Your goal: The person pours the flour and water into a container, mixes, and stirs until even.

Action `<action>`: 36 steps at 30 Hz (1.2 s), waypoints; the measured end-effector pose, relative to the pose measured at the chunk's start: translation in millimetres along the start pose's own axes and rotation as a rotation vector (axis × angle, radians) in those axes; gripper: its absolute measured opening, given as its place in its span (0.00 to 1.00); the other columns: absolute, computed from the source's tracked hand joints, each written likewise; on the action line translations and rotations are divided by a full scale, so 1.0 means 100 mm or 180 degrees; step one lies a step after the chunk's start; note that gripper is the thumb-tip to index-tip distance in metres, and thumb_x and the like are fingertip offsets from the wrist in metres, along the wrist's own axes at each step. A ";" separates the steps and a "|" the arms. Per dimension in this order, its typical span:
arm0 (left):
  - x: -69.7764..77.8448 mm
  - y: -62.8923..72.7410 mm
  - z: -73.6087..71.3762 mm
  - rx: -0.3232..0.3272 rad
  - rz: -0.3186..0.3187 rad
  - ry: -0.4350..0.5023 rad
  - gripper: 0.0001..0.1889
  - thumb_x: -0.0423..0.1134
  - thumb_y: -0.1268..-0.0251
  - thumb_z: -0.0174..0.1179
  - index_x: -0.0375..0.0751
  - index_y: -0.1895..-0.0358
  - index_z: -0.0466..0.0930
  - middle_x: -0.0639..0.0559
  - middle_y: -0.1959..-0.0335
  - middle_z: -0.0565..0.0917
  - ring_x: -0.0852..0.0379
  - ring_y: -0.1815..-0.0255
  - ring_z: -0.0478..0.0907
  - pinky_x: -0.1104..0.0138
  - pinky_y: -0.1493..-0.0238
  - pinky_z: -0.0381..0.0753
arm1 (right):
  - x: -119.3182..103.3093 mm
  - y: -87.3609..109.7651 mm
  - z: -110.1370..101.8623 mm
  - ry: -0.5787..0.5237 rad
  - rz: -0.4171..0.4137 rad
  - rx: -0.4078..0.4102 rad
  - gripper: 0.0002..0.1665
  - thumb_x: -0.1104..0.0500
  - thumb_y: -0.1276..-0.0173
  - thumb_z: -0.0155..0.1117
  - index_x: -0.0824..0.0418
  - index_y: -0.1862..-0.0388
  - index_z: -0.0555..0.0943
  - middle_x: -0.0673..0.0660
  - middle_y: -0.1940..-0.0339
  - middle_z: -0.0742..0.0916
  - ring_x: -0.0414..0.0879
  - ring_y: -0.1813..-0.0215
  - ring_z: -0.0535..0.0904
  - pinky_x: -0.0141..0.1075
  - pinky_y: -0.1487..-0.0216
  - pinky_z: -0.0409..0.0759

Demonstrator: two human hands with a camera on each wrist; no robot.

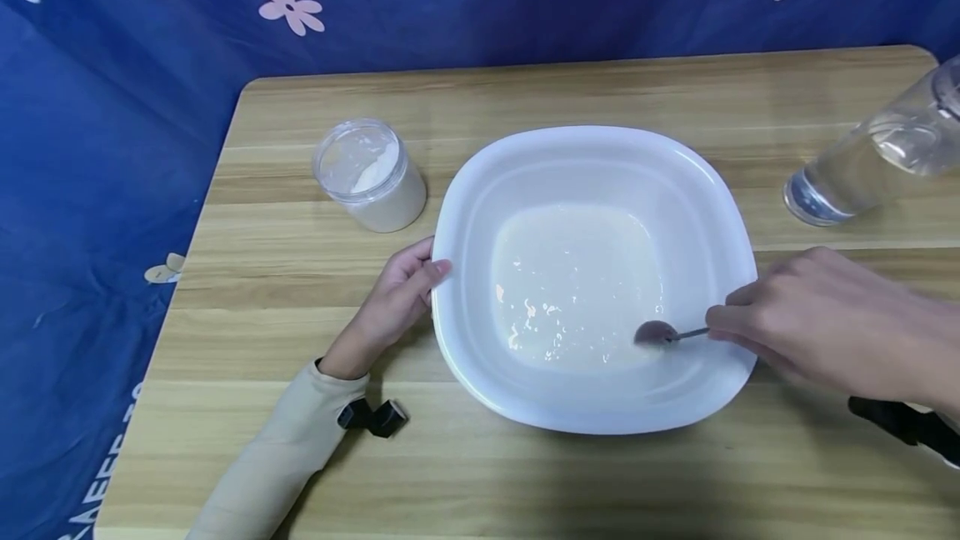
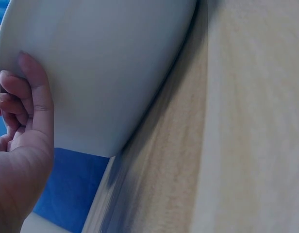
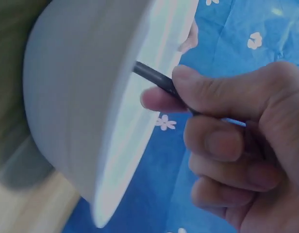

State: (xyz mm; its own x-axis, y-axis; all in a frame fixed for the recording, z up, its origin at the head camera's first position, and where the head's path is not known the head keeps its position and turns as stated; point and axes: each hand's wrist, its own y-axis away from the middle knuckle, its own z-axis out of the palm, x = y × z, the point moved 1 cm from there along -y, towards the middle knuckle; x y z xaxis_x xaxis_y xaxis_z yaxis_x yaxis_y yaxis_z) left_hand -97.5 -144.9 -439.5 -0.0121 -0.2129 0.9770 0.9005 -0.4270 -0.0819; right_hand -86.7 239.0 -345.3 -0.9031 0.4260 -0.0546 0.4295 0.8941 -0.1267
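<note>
A white basin point(image 1: 592, 402) stands mid-table with a pool of whitish, glossy liquid point(image 1: 573, 290) in its bottom. My left hand point(image 1: 401, 290) grips the basin's left rim, thumb on top and fingers beneath the outer edge, as the left wrist view also shows on the basin wall point(image 2: 106, 73). At the right side, my right hand point(image 1: 832, 327) pinches the thin handle of a spoon point(image 1: 655, 333) between thumb and forefinger. The spoon's bowl is over the liquid's right edge; whether it touches the liquid I cannot tell. In the right wrist view the dark handle point(image 3: 157, 77) crosses the rim.
An open clear jar point(image 1: 386, 198) partly filled with white powder stands behind my left hand. A tall clear vessel of water point(image 1: 870, 157) is at the right, behind my right hand. Blue flowered cloth point(image 1: 480, 7) hangs beyond the wooden table's point(image 1: 247, 332) back edge.
</note>
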 end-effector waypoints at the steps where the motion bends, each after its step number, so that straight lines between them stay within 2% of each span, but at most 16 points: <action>1: 0.00 0.00 0.00 -0.0003 0.0004 0.0000 0.24 0.28 0.32 0.40 0.09 0.40 0.56 0.46 0.61 0.83 0.56 0.68 0.84 0.66 0.69 0.87 | -0.01 -0.01 -0.02 0.0027 0.0001 -0.0031 0.25 0.65 0.71 0.74 0.43 0.80 0.70 0.32 0.84 0.69 0.29 0.82 0.57 0.25 0.85 0.51; 6: 0.01 0.00 0.02 0.0003 -0.0002 -0.0001 0.23 0.28 0.32 0.40 0.09 0.40 0.56 0.46 0.61 0.83 0.56 0.68 0.84 0.66 0.70 0.87 | -0.05 -0.08 -0.05 0.0158 -0.0059 -0.0174 0.27 0.69 0.73 0.73 0.44 0.80 0.70 0.35 0.84 0.67 0.34 0.82 0.59 0.27 0.83 0.53; 12: 0.02 0.00 0.02 0.0006 -0.0039 -0.0004 0.23 0.28 0.31 0.40 0.09 0.41 0.56 0.46 0.62 0.83 0.56 0.68 0.84 0.66 0.70 0.87 | -0.06 -0.13 -0.07 0.0202 -0.0158 -0.0050 0.28 0.73 0.77 0.68 0.48 0.80 0.68 0.38 0.84 0.64 0.37 0.82 0.59 0.28 0.83 0.53; 16: 0.02 0.01 0.03 0.0026 -0.0021 -0.0015 0.23 0.28 0.32 0.40 0.09 0.41 0.56 0.47 0.62 0.83 0.57 0.69 0.84 0.66 0.71 0.87 | -0.06 -0.16 -0.08 0.0143 -0.0267 -0.0089 0.27 0.73 0.76 0.68 0.47 0.80 0.69 0.37 0.83 0.65 0.37 0.82 0.58 0.28 0.82 0.54; 21: 0.02 0.02 0.04 0.0006 -0.0056 -0.0007 0.23 0.28 0.31 0.40 0.09 0.40 0.56 0.47 0.63 0.84 0.57 0.69 0.84 0.66 0.71 0.87 | -0.05 -0.20 -0.04 0.0163 -0.0267 0.0030 0.24 0.73 0.74 0.64 0.50 0.79 0.70 0.38 0.85 0.67 0.37 0.82 0.59 0.28 0.83 0.54; 27: 0.01 0.01 0.04 0.0017 -0.0082 -0.0035 0.23 0.29 0.31 0.40 0.10 0.40 0.57 0.47 0.64 0.84 0.57 0.70 0.84 0.66 0.71 0.87 | -0.08 -0.23 0.01 0.0020 -0.0362 0.0076 0.25 0.75 0.73 0.61 0.50 0.78 0.68 0.39 0.83 0.63 0.37 0.80 0.56 0.28 0.81 0.55; 30: 0.01 0.01 0.04 -0.0001 -0.0063 -0.0010 0.23 0.29 0.31 0.40 0.10 0.40 0.57 0.47 0.64 0.84 0.57 0.69 0.84 0.66 0.71 0.87 | -0.11 -0.27 0.07 -0.0165 -0.0440 0.0161 0.22 0.76 0.68 0.55 0.51 0.77 0.68 0.39 0.82 0.62 0.36 0.79 0.56 0.26 0.80 0.55; 33: 0.01 0.01 0.04 -0.0017 -0.0046 0.0013 0.23 0.29 0.31 0.40 0.09 0.41 0.57 0.46 0.63 0.84 0.56 0.69 0.84 0.66 0.71 0.87 | -0.13 -0.31 0.15 -0.0516 -0.0559 0.0270 0.18 0.74 0.59 0.49 0.51 0.76 0.68 0.39 0.82 0.62 0.34 0.78 0.57 0.24 0.79 0.55; 36: 0.01 0.01 0.03 -0.0007 -0.0030 0.0015 0.23 0.29 0.31 0.40 0.09 0.41 0.57 0.46 0.63 0.84 0.56 0.69 0.84 0.66 0.71 0.87 | -0.14 -0.38 0.25 -0.0806 -0.0656 0.0398 0.14 0.68 0.34 0.44 0.52 0.74 0.71 0.39 0.82 0.66 0.32 0.78 0.60 0.22 0.80 0.59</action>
State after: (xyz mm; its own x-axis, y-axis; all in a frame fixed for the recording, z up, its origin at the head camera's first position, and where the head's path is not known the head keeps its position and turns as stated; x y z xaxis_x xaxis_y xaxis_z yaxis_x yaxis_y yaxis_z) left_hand -95.0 -142.6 -438.3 -0.0226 -0.2131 0.9768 0.8993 -0.4311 -0.0733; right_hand -90.9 195.4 -364.5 -0.9501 0.1766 -0.2572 0.2482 0.9273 -0.2802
